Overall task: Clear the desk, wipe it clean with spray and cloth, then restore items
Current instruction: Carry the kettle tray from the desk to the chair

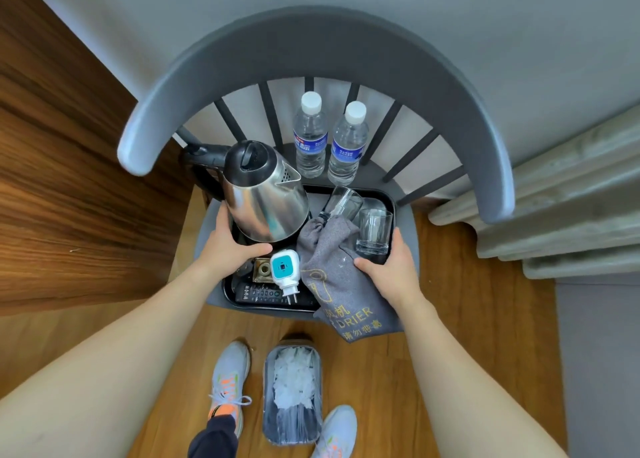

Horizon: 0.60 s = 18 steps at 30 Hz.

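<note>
Wooden flooring surrounds a grey chair carrying the black tray; left hand and right hand grasp its sides. Lift level, lest the kettle and glasses tip.

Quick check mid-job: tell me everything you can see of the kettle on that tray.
The kettle is brushed, shiny steel with a black domed lid, a black handle pointing back-left, and a perforated spout facing the two water bottles. It tapers upward, lid shut, and stands at the rear-left of the black tray on the grey chair. The left hand holds the tray edge beside its base; whether it touches the kettle is unclear. The grey bag lies to its right.
</note>
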### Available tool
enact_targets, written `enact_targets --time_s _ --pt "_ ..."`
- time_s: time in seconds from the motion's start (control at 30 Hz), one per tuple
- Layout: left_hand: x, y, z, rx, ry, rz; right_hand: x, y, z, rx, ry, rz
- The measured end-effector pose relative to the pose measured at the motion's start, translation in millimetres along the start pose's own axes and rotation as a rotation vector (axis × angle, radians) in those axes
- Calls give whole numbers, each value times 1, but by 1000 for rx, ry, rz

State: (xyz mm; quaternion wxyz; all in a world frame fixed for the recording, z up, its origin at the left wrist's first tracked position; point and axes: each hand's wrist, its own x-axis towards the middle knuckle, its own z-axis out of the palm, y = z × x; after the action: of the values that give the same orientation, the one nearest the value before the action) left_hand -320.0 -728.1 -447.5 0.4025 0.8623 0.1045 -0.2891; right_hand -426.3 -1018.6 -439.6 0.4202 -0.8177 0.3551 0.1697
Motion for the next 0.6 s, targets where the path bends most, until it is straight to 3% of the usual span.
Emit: enact_targets --time_s 0.17,0.33,0.6 --pt "-37 40 -38 183 -86 -89 -42 -62 -16 -173 -88 8" --pt "-88 93 -84 423 -178 -7 -96 -133 -44 -346 -140 -66" --pt "-160 178 -177 622 -252 156 -199 -237 -84 -448 -101 -94"
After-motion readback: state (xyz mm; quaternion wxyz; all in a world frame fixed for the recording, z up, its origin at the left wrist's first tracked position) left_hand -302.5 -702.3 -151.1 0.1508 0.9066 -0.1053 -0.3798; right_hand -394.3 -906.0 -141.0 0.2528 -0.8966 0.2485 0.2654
